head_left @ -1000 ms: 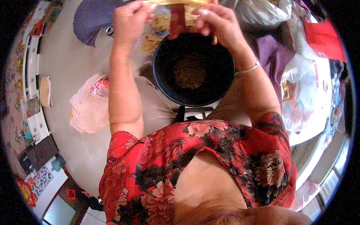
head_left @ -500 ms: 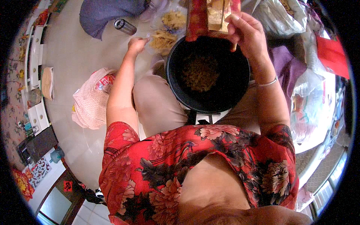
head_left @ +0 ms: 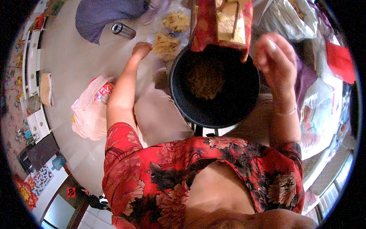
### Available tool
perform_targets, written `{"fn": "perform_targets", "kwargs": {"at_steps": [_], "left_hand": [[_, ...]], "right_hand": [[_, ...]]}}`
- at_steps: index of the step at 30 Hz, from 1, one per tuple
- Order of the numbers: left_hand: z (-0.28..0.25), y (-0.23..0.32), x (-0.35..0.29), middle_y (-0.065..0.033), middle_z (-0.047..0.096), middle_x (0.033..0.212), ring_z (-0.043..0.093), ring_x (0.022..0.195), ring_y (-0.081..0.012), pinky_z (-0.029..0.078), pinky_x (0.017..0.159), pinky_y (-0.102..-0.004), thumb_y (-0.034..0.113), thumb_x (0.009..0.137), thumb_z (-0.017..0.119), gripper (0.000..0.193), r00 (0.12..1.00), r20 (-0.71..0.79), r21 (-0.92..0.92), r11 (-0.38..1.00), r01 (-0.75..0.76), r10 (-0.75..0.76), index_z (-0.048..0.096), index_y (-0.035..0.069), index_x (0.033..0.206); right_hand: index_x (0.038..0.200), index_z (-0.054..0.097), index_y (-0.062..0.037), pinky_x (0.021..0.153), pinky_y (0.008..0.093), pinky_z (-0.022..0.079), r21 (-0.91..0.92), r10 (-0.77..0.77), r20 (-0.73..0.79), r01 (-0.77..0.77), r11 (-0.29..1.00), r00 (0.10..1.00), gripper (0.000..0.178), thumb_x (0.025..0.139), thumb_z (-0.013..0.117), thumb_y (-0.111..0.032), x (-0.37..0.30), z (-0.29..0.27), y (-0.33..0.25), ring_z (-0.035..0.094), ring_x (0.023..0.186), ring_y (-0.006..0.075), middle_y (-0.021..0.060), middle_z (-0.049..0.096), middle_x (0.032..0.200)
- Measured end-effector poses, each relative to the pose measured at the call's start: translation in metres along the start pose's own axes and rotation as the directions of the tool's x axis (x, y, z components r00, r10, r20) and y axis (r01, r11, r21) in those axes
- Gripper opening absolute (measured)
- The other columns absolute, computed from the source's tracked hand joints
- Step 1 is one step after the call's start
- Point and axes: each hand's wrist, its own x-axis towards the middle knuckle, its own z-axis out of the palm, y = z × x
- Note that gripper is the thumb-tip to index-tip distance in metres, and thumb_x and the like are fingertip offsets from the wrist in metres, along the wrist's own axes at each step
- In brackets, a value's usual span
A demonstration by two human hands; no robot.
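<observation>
My left hand (head_left: 142,50) is at the near-left edge of a pile of pale yellow strips (head_left: 166,44). Its fingers look curled in, and what they hold, if anything, is hidden. Right of the black basin, my right hand (head_left: 275,57) hovers with fingers closed, blurred by motion; I cannot make out anything in it. It is apart from a wooden frame (head_left: 231,23) with a pale inner surface, which lies on a red patterned cloth (head_left: 203,30) at the basin's far side. Loose brownish bits (head_left: 207,82) lie inside the deep round black basin (head_left: 177,103).
A second pile of yellow strips (head_left: 176,21) lies beyond the first. A dark clear-sided bottle (head_left: 123,30) rests on the floor near grey-blue cloth (head_left: 103,19). A pink bag (head_left: 91,110) is at left; white plastic bags (head_left: 288,19) and a red item (head_left: 339,63) are at right.
My right hand has let go of the wooden frame's edge and moved right and nearer. My left hand's fingers have curled in beside the strips. The whole view has shifted slightly.
</observation>
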Motion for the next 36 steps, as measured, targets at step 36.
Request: {"fn": "perform_targets", "kwargs": {"at_steps": [36], "left_hand": [[-0.093, 0.056, -0.041, 0.0003, 0.060, 0.074, 0.053, 0.065, -0.0079, 0.040, 0.056, -0.0215, 0.025, 0.080, 0.053, 0.021, 0.991, 0.130, -0.404, 0.912, 0.067, -0.015, 0.063, 0.006, 0.080]], "right_hand": [[0.079, 0.053, -0.0004, 0.036, 0.0206, 0.028, 0.063, -0.165, -0.090, 0.171, 0.983, 0.982, 0.020, 0.085, 0.044, -0.017, 0.019, 0.004, -0.005, 0.034, 0.037, 0.0086, 0.0026, 0.045, 0.052]]}}
